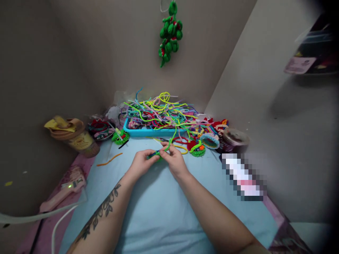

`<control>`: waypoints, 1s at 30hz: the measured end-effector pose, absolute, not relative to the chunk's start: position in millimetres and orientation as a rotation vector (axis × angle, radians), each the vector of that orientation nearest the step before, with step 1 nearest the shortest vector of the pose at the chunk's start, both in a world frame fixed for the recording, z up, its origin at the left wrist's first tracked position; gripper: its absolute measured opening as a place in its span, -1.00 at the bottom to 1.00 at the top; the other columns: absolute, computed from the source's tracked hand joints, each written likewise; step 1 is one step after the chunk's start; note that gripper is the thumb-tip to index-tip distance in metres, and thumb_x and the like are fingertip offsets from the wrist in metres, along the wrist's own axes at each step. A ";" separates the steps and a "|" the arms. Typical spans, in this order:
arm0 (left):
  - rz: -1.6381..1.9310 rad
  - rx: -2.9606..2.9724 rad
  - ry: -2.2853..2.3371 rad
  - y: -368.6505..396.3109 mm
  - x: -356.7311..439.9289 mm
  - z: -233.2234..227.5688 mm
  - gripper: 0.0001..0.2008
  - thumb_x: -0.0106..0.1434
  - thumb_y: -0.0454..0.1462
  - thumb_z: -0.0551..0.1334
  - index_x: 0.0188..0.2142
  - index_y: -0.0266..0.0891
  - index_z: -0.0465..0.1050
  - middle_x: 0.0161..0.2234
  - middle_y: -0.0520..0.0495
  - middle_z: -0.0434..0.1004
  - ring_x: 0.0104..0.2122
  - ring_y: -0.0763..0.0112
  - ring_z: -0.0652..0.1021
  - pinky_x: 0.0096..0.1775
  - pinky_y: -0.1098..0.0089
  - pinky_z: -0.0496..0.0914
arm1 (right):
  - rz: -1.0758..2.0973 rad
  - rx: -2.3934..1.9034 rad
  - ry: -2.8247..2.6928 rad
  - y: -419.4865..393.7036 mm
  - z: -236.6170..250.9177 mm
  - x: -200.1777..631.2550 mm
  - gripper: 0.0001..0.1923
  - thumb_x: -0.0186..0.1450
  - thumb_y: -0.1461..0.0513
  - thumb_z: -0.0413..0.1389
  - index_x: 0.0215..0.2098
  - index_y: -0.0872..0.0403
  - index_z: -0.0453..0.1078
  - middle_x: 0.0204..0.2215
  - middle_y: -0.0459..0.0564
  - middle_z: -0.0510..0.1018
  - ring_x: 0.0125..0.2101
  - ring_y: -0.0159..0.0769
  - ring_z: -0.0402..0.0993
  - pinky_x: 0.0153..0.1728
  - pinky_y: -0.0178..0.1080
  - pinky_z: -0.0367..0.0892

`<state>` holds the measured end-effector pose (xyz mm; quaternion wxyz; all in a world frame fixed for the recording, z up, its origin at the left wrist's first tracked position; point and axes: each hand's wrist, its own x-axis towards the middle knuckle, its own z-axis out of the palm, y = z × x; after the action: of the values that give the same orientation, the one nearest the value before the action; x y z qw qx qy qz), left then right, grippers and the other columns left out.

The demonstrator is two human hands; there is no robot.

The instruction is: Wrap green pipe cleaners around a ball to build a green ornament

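Observation:
Both hands meet over the middle of the blue cloth, close in front of the tray. My left hand (143, 163) is closed in a pinch on a small green and blue pipe-cleaner piece, mostly hidden by the fingers. My right hand (175, 161) pinches a bright green pipe cleaner (174, 134) at the same piece; its free end rises toward the tray. Just beyond the right hand lie a yellow loop (183, 149) and a red loop (180, 140). A round green pipe-cleaner figure (198, 149) with red and orange parts sits to the right.
A blue tray (153, 132) heaped with coloured pipe cleaners stands at the back. Left are a green frog-like figure (119, 137), an orange pipe cleaner (109, 159), a tilted cup (86, 143) and a pink glue gun (65, 192) with a cable. A pixelated device (242, 176) lies right.

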<state>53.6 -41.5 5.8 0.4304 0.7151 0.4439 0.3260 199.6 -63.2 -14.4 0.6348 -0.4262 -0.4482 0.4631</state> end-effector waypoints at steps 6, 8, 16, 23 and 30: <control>0.878 1.543 1.089 -39.2 52.8 2.5 -0.70 0.03 -0.10 0.27 -0.41 -0.34 0.51 -0.48 -0.04 0.52 -0.47 0.41 0.44 -0.37 0.45 0.29 | 0.953 -1.048 -0.956 -54.2 -23.6 203.6 -0.84 0.04 0.14 0.22 -0.53 0.07 0.43 -0.21 0.00 0.41 -0.12 -0.22 0.31 -0.08 -0.18 0.17; 0.880 1.492 1.055 -39.2 53.1 0.8 -0.70 0.02 -0.11 0.28 -0.41 -0.34 0.50 -0.49 -0.04 0.51 -0.48 0.43 0.43 -0.39 0.45 0.28 | 0.953 -1.055 -0.924 -51.9 -26.5 204.1 -0.82 0.03 0.13 0.22 -0.55 0.08 0.42 -0.26 -0.01 0.43 -0.16 -0.23 0.32 -0.09 -0.19 0.17; 0.882 1.415 0.987 -40.4 54.5 3.1 -0.73 -0.02 -0.14 0.32 -0.41 -0.33 0.46 -0.48 -0.03 0.47 -0.47 0.44 0.41 -0.39 0.47 0.27 | 1.080 -1.026 -0.801 -54.4 -20.0 203.9 -0.76 -0.04 0.15 0.26 -0.59 0.08 0.30 -0.62 -0.19 0.34 -0.55 -0.43 0.19 -0.45 -0.32 0.13; 0.899 1.432 0.991 -40.1 56.4 -1.4 -0.75 -0.01 -0.17 0.32 -0.41 -0.31 0.44 -0.47 0.00 0.46 -0.46 0.46 0.41 -0.36 0.46 0.28 | 1.090 -1.018 -0.797 -54.6 -16.8 205.2 -0.76 -0.04 0.19 0.24 -0.60 0.07 0.24 -0.65 -0.22 0.30 -0.58 -0.45 0.17 -0.48 -0.34 0.10; 0.917 1.447 1.015 -40.6 57.8 2.7 -0.72 0.02 -0.12 0.29 -0.40 -0.31 0.41 -0.48 0.00 0.44 -0.48 0.48 0.39 -0.38 0.47 0.27 | 1.081 -0.983 -0.763 -54.1 -17.7 205.3 -0.77 -0.05 0.22 0.25 -0.57 0.06 0.24 -0.64 -0.23 0.31 -0.58 -0.46 0.20 -0.50 -0.35 0.12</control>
<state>57.8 -40.6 2.7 0.5440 0.6099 0.4276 0.3864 205.3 -54.1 -17.7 0.6792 -0.4378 -0.3399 0.4812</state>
